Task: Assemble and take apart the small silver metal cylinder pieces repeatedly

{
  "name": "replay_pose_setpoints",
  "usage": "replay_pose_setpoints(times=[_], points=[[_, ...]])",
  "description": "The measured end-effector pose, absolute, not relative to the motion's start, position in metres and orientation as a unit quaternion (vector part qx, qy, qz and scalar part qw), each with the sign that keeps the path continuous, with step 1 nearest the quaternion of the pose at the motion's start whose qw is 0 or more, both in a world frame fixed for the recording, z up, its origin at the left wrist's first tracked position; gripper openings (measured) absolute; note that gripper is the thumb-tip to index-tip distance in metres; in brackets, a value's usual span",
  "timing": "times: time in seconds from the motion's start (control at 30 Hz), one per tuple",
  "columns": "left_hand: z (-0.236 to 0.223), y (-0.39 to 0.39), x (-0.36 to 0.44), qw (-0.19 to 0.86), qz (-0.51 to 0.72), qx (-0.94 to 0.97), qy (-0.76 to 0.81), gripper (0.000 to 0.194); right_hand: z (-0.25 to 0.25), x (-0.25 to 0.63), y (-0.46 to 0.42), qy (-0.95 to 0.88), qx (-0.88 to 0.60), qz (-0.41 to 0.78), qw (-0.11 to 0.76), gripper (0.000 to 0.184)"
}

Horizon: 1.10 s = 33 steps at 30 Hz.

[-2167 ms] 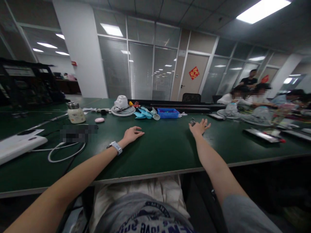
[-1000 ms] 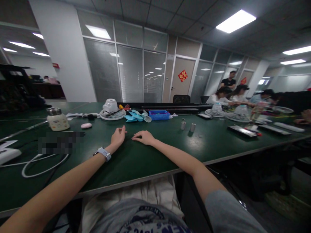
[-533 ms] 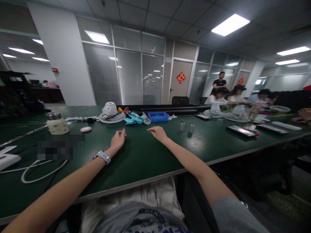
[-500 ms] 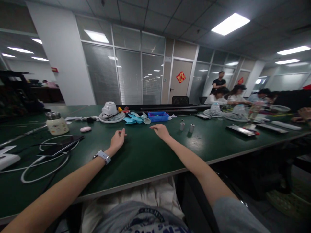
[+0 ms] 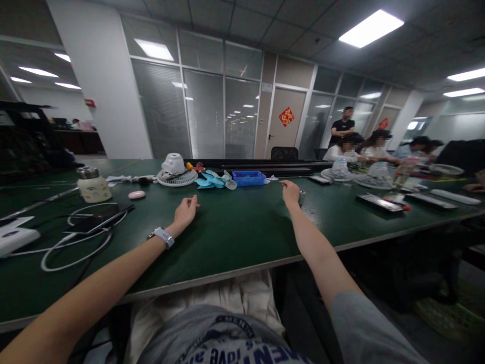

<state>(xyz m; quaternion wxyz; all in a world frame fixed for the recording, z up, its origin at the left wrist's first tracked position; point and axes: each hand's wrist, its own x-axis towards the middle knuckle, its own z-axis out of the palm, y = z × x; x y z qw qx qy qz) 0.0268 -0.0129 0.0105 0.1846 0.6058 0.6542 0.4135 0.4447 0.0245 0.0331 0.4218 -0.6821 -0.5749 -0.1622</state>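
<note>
My right hand (image 5: 291,194) reaches to the spot where one of two small silver cylinders stood, and hides it. Its fingers are closed in a pinch at the tips; what is between them is hidden. Just to the right of the hand, the other silver cylinder (image 5: 302,197) stands upright on the green table (image 5: 231,227). My left hand (image 5: 185,212) hovers over or rests on the table, fingers loosely curled and tips apart, with nothing visible in it. A watch (image 5: 162,236) is on the left wrist.
Behind my hands stand a white fan part (image 5: 174,174), light blue fan blades (image 5: 212,180) and a blue bin (image 5: 249,178). A bottle (image 5: 93,187), a phone (image 5: 96,219) and white cables lie left. Metal trays (image 5: 381,202) sit right. Several people are beyond.
My right hand has moved right, from open table to the nearer-left silver cylinder, which it now covers. The left hand has barely moved. The view has shifted slightly.
</note>
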Motion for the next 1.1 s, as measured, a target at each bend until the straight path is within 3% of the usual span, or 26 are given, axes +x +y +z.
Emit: replay_pose_setpoints(times=[0.83,0.97,1.1], points=[[0.007,-0.013,0.026,0.175,0.402,0.624,0.646,0.043,0.024,0.452,0.031,-0.527,-0.761,-0.165,0.342,0.032],[0.007,-0.014,0.026,0.175,0.405,0.628,0.641,0.044,0.023,0.446,0.027,-0.514,-0.77,-0.155,0.345,0.043],[0.009,-0.016,0.027,0.18,0.401,0.628,0.642,0.043,0.024,0.449,0.027,-0.491,-0.813,-0.104,0.294,0.051]])
